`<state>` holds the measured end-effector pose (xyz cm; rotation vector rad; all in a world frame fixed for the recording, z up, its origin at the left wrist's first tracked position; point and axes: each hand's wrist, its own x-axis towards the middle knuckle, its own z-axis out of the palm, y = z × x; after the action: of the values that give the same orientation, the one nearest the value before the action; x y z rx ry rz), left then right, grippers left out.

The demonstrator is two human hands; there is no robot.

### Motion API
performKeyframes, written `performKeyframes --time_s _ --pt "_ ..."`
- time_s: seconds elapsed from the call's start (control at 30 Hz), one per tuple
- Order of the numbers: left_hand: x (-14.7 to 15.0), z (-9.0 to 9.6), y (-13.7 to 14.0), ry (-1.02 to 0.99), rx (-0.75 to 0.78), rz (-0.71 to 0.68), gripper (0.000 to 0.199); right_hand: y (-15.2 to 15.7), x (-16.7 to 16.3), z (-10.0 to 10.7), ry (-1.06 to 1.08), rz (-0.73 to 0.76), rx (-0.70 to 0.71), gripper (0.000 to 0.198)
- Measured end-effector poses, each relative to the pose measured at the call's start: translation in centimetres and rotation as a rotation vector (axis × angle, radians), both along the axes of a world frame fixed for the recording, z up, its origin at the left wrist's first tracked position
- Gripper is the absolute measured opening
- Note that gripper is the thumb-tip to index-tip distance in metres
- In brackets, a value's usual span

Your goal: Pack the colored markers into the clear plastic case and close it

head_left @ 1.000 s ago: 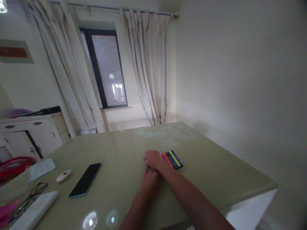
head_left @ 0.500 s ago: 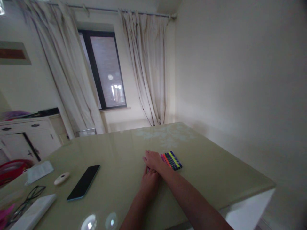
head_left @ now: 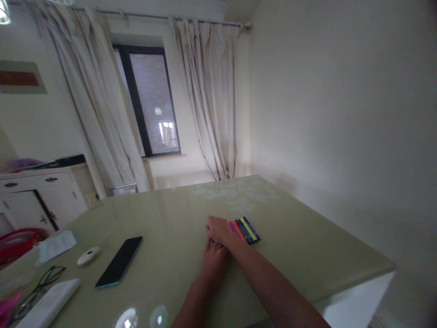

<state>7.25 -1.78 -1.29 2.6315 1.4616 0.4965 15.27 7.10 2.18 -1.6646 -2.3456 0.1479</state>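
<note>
A row of colourful markers [head_left: 246,230] lies side by side on the table, with pink, orange, green, yellow and dark blue among them. My right hand [head_left: 218,229] rests across the left end of this row, its fingers bent downward. Just below it and partly covered by it is my left hand [head_left: 215,256], with a finger pointing up toward the right hand's fingertips. A small purplish sliver shows between the two hands. Whatever else lies under them is hidden. My right forearm extends toward the lower right, past the near ends of the markers.
On the left of the table [head_left: 164,255] lie a black phone [head_left: 119,262], a white oval object [head_left: 88,256], eyeglasses [head_left: 43,284], a white box-like object [head_left: 49,303] and a pale folded sheet [head_left: 57,247]. A wall [head_left: 334,136] runs along the right.
The right hand's fingers have curled in more, and a purplish sliver shows more clearly between the hands. The row of markers stays in the same place on the table.
</note>
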Motion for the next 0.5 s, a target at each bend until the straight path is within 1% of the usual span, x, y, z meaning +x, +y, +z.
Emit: performKeyframes --time_s 0.07,0.23,0.33,0.4,0.5 --pt "0.0 -0.1 0.0 -0.026 0.007 -0.004 0.045 0.1 0.1 0.0 0.027 0.003 0.014 0.029" --pt "-0.2 -0.3 0.4 -0.155 0.050 -0.040 0.033 0.9 0.6 -0.3 0.125 -0.028 0.010 0.025" --pt "-0.4 -0.3 0.6 -0.223 0.086 -0.088 0.033 1.6 0.8 -0.7 0.194 -0.067 -0.010 0.024" --pt "-0.5 -0.3 0.8 -0.251 0.104 -0.105 0.033 1.9 0.9 -0.7 0.240 -0.081 -0.019 0.025" --pt "-0.6 -0.7 1.0 -0.278 0.115 -0.099 0.030 2.2 1.0 -0.7 0.299 -0.071 -0.024 0.033"
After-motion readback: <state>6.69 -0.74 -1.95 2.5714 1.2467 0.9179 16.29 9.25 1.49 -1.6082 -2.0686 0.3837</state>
